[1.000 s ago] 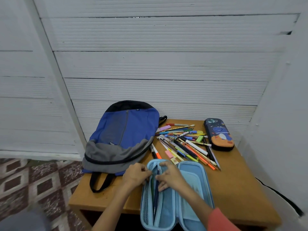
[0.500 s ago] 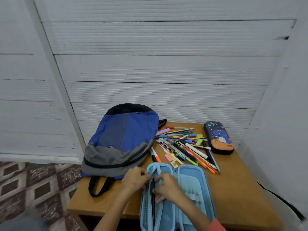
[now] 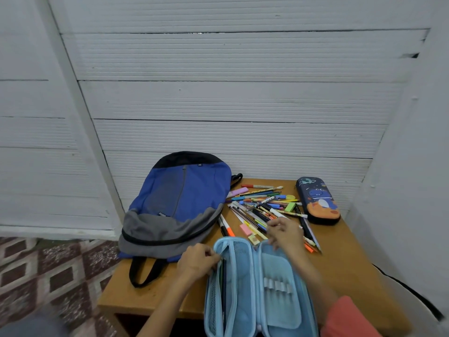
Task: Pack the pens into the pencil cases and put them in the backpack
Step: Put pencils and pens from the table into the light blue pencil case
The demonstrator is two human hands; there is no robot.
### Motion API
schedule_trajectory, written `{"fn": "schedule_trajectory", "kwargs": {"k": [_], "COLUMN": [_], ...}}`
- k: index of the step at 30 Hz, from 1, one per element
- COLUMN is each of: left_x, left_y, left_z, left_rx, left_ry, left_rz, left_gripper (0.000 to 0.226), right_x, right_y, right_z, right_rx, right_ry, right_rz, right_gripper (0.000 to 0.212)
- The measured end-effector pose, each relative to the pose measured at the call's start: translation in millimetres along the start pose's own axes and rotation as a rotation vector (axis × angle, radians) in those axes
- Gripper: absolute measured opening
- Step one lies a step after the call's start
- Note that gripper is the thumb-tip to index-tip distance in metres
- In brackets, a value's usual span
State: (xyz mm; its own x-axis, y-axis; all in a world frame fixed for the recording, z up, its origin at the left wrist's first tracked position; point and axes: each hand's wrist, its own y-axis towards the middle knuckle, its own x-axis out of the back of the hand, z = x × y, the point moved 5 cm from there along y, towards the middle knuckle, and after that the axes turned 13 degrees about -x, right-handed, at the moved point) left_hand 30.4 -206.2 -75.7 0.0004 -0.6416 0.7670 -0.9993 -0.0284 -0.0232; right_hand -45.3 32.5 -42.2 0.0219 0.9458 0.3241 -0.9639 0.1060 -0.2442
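The blue case [image 3: 257,285] lies open like a book at the near edge of the wooden table [image 3: 347,259]. It is a padded fabric shell with a mesh pocket in its left half and 4 elastic loops in its right. Dark pens stand in a slot in the left half. Beyond it the loose pens [image 3: 264,205] lie in a tangled heap of thin plastic sticks, with a soft blue, grey and black backpack [image 3: 177,205] flat to their left. A hard dark case [image 3: 317,200], oval and printed with cartoons, lies zipped at far right.

The left hand [image 3: 199,260] pinches the blue case's left rim with curled fingers, wrist low. The right hand [image 3: 283,233] hangs over the near end of the heap with fingers bent. I cannot tell whether it holds a pen. Its forearm crosses the open case.
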Motion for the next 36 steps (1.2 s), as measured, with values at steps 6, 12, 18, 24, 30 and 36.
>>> {"fn": "schedule_trajectory", "kwargs": {"k": [6,12,18,24,30,36], "left_x": [0.1,-0.3,-1.5,-0.7,-0.9,-0.3], "left_y": [-0.2,0.6,1.2,1.5,0.6,-0.5], "left_z": [-0.2,1.8,2.3,0.1,0.6,-1.2], "left_rx": [0.002,0.01,0.006,-0.001,0.014,0.012], "left_ry": [-0.002,0.018,0.015,0.025,0.039,0.033], "left_rz": [0.017,0.007,0.014,0.009,0.017,0.012], "left_gripper": [0.019,0.019,0.018,0.018,0.017,0.017], "right_x": [68.9,81.2,77.7,80.6,84.2,75.5], "right_y": [45.8,59.1,63.0,53.3,26.3,-0.5], "right_z": [-35.3,-73.9,-80.3,-71.2,-20.1,31.6], "right_rx": [0.031,0.021,0.026,0.038,0.184,0.317], "right_ry": [-0.294,-0.58,-0.604,-0.497,-0.012,0.444], "right_rz": [-0.313,-0.304,-0.304,-0.303,-0.299,-0.228], "right_gripper": [0.01,0.009,0.01,0.01,0.007,0.004]}}
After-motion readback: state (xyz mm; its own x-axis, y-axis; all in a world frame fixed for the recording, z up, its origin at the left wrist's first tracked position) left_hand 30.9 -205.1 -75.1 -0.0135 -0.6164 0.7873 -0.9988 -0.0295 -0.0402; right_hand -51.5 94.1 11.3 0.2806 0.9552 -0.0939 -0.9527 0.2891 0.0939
